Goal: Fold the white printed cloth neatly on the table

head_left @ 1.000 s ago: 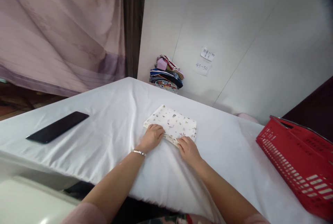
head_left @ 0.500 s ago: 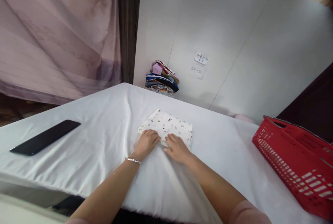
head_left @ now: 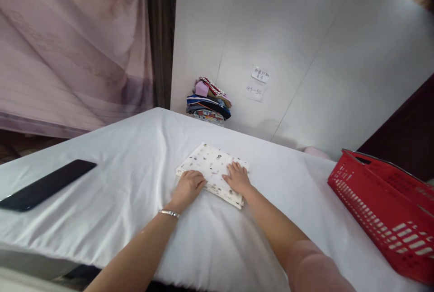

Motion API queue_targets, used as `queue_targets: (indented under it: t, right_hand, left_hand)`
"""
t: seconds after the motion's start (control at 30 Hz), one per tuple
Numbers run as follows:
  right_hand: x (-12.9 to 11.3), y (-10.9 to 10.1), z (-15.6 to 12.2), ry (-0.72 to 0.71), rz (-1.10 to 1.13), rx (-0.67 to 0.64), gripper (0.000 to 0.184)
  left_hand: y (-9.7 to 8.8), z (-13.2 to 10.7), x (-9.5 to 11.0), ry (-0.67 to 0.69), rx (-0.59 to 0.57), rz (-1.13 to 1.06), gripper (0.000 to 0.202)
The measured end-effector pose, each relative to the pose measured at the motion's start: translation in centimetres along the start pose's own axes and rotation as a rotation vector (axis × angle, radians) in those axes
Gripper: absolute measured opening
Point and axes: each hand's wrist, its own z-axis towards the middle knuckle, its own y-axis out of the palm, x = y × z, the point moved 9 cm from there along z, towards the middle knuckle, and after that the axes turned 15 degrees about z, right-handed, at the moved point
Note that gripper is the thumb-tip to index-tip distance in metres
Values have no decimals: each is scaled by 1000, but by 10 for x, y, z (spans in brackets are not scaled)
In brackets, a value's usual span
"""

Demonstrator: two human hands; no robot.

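Observation:
A folded white cloth (head_left: 213, 165) with small grey and coloured prints lies flat on the white-covered table in front of me. My left hand (head_left: 190, 186) is at its near left edge, with fingers curled together over the layers and the fingertips partly hidden. A silver bracelet (head_left: 168, 213) circles that wrist. On the right part of the cloth, my right hand (head_left: 238, 178) rests palm down, its fingers spread. The near right corner of the cloth shows several stacked layers.
A black flat slab-like object (head_left: 47, 186) lies on the table (head_left: 135, 161) at left. At right stands a red plastic basket (head_left: 383, 206). Folded clothes (head_left: 208, 102) are piled beyond the far edge, against a white wall (head_left: 288, 34) with paper notes (head_left: 256, 91). A pink curtain (head_left: 74, 43) hangs at left.
My right hand has moved from the cloth's near edge rightward and away from me onto its top, with fingers now spread. My left hand has stayed at the near left edge.

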Motion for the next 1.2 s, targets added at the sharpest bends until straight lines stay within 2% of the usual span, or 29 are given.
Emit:
queue_targets:
  t: [0.1, 0.27, 0.33, 0.43, 0.53, 0.63, 0.7, 0.77, 0.87, 0.97, 1.1, 1.2]
  right_hand:
    - [24, 10, 6, 74, -5, -31, 60]
    - [28, 14, 7, 46, 18, -14, 57]
    - [32, 8, 3, 46, 41, 57, 52]
    - [56, -5, -9, 125, 124, 252, 52]
    - [86, -6, -25, 204, 321, 372, 55]
    - [102, 1, -34, 194, 538, 388, 59]
    - [103, 6, -36, 176, 628, 368, 63]
    - [103, 9, -36, 180, 653, 354, 66]
    - [107, 4, -31, 180, 645, 372, 67]
    - [120, -14, -20, 194, 571, 364, 70]
    - [143, -47, -8, 272, 321, 341, 70]
    - [131, -59, -1, 224, 68, 303, 63]
  left_hand:
    - [0, 0, 2, 2, -11, 3, 22]
    - [-2, 0, 3, -13, -11, -8, 22]
    - [-4, -1, 4, -8, -10, -18, 22]
    - [-9, -1, 1, -21, 9, -31, 25]
    - [-17, -2, -19, -138, 107, 6, 24]
    - [-21, -8, -53, -372, 197, 70, 26]
    - [-15, -13, -72, -498, 164, 64, 31]
    - [-9, -14, -81, -547, 105, 38, 32]
    - [-9, -16, -78, -554, 84, 42, 29]
    - [-9, -20, -67, -581, 31, 47, 23]
    - [4, -21, -41, -525, -167, -34, 27]
    - [3, -19, -29, -485, -212, -94, 32]
